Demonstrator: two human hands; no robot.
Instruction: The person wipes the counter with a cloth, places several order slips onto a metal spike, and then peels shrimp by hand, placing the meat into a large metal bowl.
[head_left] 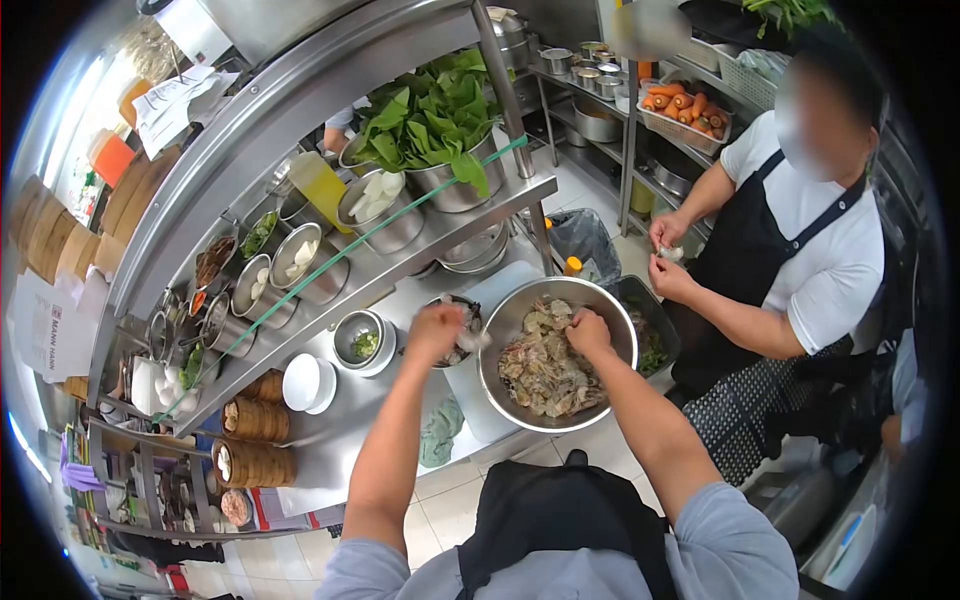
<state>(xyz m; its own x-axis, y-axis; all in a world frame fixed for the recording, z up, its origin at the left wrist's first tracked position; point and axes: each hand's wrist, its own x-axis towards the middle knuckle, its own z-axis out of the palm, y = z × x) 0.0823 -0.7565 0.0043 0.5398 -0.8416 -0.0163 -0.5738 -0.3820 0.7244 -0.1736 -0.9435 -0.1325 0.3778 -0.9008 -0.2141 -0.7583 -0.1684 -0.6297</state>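
Note:
A large steel bowl [622,395] holds a heap of raw, shell-on shrimp [545,375]. My right hand [590,335] reaches over its right side, with the fingers pinched on a shrimp at the top of the heap; the fingertips are partly hidden. To the left, my left hand [436,333] is closed on a pale, blurred shrimp [470,337]. It is above a smaller bowl [452,360] with greyish contents, which the hand partly covers. Under the large bowl lies a pale cutting board [475,412], with a crumpled green cloth [440,433] beside it.
At the right, a co-worker [800,235] in a black apron handles something small and pale. A dark bin [645,320] stands beside the large bowl. Bamboo steamers [255,465], white bowls [308,384] and a steel shelf [400,265] with leafy greens [430,120] are on the left.

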